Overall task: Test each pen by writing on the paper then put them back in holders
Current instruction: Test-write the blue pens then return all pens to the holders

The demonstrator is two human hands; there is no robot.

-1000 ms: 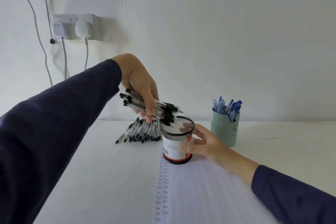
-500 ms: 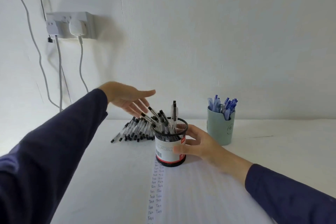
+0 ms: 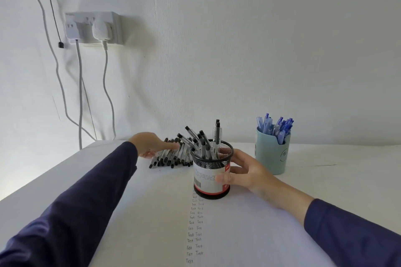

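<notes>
The right hand (image 3: 245, 174) wraps its thumb and fingers round the black mesh pen holder (image 3: 211, 178), which stands upright on the sheet of paper (image 3: 249, 234) just above two columns of handwritten "Test" words (image 3: 195, 227). A cluster of black-capped pens (image 3: 201, 143) sticks out of the holder, leaning left. The left hand (image 3: 152, 145) reaches across the white table (image 3: 54, 180) with its fingers stretched out flat on a pile of loose black pens (image 3: 171, 157) lying just behind and left of the holder. It grips none of them. To the right, apart, a pale blue cup (image 3: 271, 154) holds blue pens (image 3: 277, 130).
</notes>
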